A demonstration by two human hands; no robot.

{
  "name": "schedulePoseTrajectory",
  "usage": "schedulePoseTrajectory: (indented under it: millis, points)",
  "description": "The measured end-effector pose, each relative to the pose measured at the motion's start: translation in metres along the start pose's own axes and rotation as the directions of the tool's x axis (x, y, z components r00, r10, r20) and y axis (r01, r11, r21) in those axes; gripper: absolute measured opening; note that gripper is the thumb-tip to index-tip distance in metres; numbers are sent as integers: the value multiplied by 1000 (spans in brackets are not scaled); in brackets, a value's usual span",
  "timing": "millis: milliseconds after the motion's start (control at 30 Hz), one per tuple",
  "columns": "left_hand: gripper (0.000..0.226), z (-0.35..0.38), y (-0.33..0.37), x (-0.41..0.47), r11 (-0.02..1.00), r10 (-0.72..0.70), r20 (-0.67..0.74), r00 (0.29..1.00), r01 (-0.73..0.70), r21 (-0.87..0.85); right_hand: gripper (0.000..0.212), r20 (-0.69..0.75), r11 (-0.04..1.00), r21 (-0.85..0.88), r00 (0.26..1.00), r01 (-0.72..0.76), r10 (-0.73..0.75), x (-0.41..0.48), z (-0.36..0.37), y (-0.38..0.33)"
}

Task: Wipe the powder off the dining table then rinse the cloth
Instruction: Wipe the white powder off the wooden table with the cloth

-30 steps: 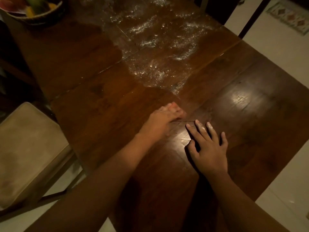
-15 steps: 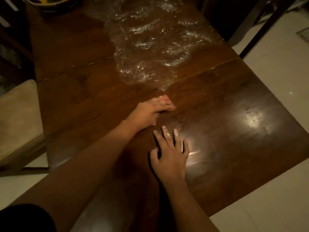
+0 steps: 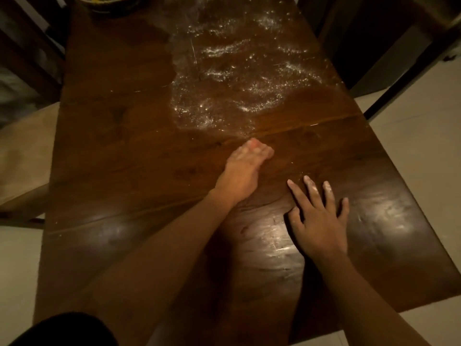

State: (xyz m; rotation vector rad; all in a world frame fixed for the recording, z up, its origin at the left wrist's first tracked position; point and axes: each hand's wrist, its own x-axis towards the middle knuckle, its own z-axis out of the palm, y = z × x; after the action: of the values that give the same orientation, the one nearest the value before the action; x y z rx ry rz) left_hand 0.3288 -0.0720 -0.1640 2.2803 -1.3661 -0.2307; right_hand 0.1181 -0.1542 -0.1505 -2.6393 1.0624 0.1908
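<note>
Dim wooden table (image 3: pixel 124 151) is glinting, powder (image 3: pixel 237 78) lying beyond; right hand (image 3: pixel 320 221) is pressing flat, fingers spread; left hand (image 3: pixel 243 171) is blurring, perhaps bunched.

The left grip (image 3: pixel 243 171) has bunched up: its fingers (image 3: pixel 259 152), stretched out along the surface (image 3: pixel 119 151) a second ago, now curl under at the knuckles. The right grip (image 3: pixel 320 221) has fanned its own fingers (image 3: pixel 309 188) wider and shifted farther right of it.

White powder (image 3: pixel 237 78) covers the dark worktop's (image 3: pixel 112 146) far half. Just short of it the left hand (image 3: pixel 245 171) rests with fingers curled; the right hand (image 3: pixel 320 221) lies flat beside it, fingertips (image 3: pixel 309 182) dusted.
</note>
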Motion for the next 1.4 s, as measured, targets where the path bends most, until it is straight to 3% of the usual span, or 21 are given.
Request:
schedulePoseTrajectory:
  millis: [100, 167, 233, 267, 333, 400, 433, 467, 533, 600, 667, 700, 833, 967, 1100, 1233, 1300, 1333, 1400]
  points:
    - [69, -5, 0, 2, 996, 90, 127, 988, -87, -25, 60, 5, 1000, 5, 1000, 3, -3, 1, -2, 3]
    - [71, -14, -20, 9, 995, 95, 91, 991, -91, -47, 61, 12, 1000, 19, 1000, 6, -7, 2, -3, 3]
    - [67, -22, -37, 19, 993, -83, -63, 995, 77, -95, 62, 22, 1000, 7, 999, 25, -26, 8, -5, 4]
    - [61, -23, -39, 24, 973, -212, -165, 963, 192, -128, 62, 25, 999, -4, 999, 41, -41, 18, -6, 7]
    - [53, -13, -29, 36, 898, -441, -311, 842, 414, -151, 61, 27, 997, -11, 997, 72, -71, 46, -11, 17]
    - [54, 5, -5, 54, 834, -544, -363, 757, 536, -132, 60, 13, 996, -14, 996, 90, -90, 75, -17, 25]
    - [57, 13, 8, 64, 849, -524, -339, 781, 512, -133, 59, 11, 995, -11, 995, 96, -96, 88, -20, 27]
    - [60, 22, 21, 75, 890, -456, -264, 850, 438, -127, 60, 9, 995, -7, 995, 102, -102, 100, -23, 28]
    - [60, 31, 44, 89, 958, -278, -32, 960, 275, -77, 60, 12, 993, -15, 993, 116, -116, 121, -29, 29]
    - [63, 22, 46, 97, 978, -175, 110, 978, 186, -99, 59, 26, 989, -19, 989, 148, -147, 143, -36, 33]
    - [55, 10, 29, 94, 975, -170, 82, 982, 180, -132, 58, 44, 975, -25, 975, 219, -218, 167, -44, 41]
    - [62, 6, 16, 91, 967, -226, 18, 974, 226, -114, 57, 58, 962, -35, 962, 270, -268, 180, -48, 45]
    - [76, -6, -33, 75, 838, -534, -258, 805, 544, -39, 59, 69, 906, -81, 909, 415, -410, 217, -56, 54]
    - [64, -1, -17, 85, 781, -614, -300, 730, 617, -98, 59, 10, 917, -45, 918, 395, -395, 220, -56, 53]
    - [61, 13, 14, 90, 861, -508, -164, 846, 503, -72, 61, 8, 943, -4, 943, 333, -333, 224, -59, 51]
    - [79, 10, -2, 78, 938, -345, -83, 935, 345, -12, 61, 24, 943, 21, 943, 332, -333, 225, -62, 49]
    - [95, -1, -16, 73, 888, -456, -83, 886, 459, 18, 61, 34, 940, 29, 939, 340, -341, 226, -63, 49]
    - [95, -8, -18, 68, 823, -566, -104, 818, 568, -12, 62, 41, 938, 36, 937, 345, -347, 226, -63, 51]
    - [87, -18, -19, 53, 644, -762, -230, 605, 744, -176, 63, 68, 927, 43, 924, 373, -376, 228, -65, 53]
